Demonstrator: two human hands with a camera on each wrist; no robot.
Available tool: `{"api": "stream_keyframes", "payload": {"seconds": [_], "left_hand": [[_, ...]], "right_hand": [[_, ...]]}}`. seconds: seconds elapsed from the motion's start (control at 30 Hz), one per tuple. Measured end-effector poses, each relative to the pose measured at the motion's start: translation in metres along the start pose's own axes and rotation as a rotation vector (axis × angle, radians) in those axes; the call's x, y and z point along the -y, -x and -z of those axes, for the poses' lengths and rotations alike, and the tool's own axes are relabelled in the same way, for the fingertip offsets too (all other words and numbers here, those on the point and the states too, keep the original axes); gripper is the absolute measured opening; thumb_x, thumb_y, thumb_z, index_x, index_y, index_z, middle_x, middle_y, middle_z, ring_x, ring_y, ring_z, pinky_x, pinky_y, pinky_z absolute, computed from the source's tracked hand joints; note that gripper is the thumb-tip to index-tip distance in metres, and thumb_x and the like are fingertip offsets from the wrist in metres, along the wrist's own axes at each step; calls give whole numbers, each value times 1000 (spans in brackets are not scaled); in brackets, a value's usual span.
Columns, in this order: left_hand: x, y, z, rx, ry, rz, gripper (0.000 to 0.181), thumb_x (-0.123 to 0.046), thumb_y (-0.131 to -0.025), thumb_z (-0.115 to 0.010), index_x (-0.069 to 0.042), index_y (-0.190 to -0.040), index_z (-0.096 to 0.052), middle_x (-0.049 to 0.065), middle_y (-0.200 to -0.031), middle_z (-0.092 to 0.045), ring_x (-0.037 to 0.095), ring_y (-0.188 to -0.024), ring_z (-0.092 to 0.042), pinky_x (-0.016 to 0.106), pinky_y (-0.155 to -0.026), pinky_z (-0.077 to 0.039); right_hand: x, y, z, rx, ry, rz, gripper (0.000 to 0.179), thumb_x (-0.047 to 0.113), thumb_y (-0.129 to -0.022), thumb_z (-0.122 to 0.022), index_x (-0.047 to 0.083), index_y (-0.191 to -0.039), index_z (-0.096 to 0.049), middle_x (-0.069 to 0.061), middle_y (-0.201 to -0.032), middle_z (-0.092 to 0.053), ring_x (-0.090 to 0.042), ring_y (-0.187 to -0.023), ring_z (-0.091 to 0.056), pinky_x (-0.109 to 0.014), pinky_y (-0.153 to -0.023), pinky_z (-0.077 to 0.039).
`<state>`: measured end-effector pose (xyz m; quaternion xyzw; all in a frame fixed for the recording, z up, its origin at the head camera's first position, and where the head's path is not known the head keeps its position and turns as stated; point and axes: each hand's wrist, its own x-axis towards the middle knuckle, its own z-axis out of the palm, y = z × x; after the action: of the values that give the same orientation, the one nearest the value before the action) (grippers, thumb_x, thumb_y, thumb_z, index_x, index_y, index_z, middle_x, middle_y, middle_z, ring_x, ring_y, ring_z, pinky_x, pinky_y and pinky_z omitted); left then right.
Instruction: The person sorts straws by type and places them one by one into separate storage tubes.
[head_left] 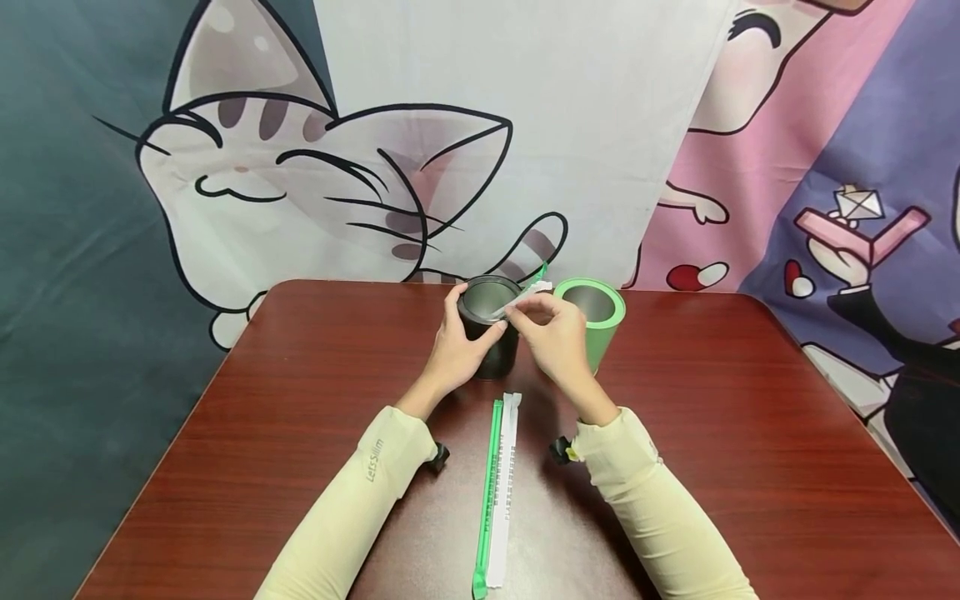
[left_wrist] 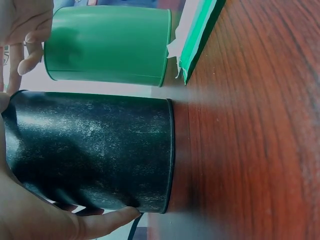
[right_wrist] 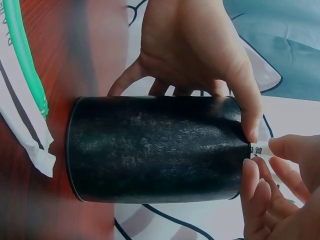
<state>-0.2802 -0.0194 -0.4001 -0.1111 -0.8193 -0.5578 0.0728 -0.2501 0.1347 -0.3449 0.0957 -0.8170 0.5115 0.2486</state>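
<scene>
Across reddish wood table [head_left: 330, 375], past black cup [right_wrist: 155, 150]: cartoon cat backdrop [head_left: 570, 125].

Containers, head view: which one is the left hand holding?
The black container, with the left hand around its side; the green container stands to its right, outside that grip.

My right hand [head_left: 553, 335] hides part of the green cup [head_left: 602, 332] from my head view, where print [head_left: 509, 483] on the slim wrappers [head_left: 498, 554] seems too small to read.
</scene>
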Motion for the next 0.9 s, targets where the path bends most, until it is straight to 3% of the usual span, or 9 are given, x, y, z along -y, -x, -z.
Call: {"api": "stream_keyframes", "payload": {"seconds": [0.27,0.6,0.9], "left_hand": [[0,1,0,-2,0,-9,86,-65,-75,-60,-33,-141,-17,-1,-134,-39,19,-118,-43,45,-95,-34],[0,2,1,5,1,-10,86,-65,-75,-59,-33,-142,-16,-1,-134,-39,18,-117,-43,46,-95,-34],[-1,2,0,-1,6,-4,86,-65,-75,-60,-34,-142,-16,-1,-133,-39,18,-115,-44,46,-93,-35]], "right_hand": [[2,4,1,23,3,-10,14,15,-76,-76,6,-84,-68,-4,-76,-67,-15,-67,-63,-24,-58,-46],[-6,9,5,42,-24,-22,25,20,-75,-77,4,-92,-69,-7,-77,-67,-17,-69,-62,-24,-62,-48],[26,22,15,92,-101,-76,23,6,-78,-73,-7,-94,-65,-19,-77,-65,-34,-63,-62,-21,-52,-46]]}}
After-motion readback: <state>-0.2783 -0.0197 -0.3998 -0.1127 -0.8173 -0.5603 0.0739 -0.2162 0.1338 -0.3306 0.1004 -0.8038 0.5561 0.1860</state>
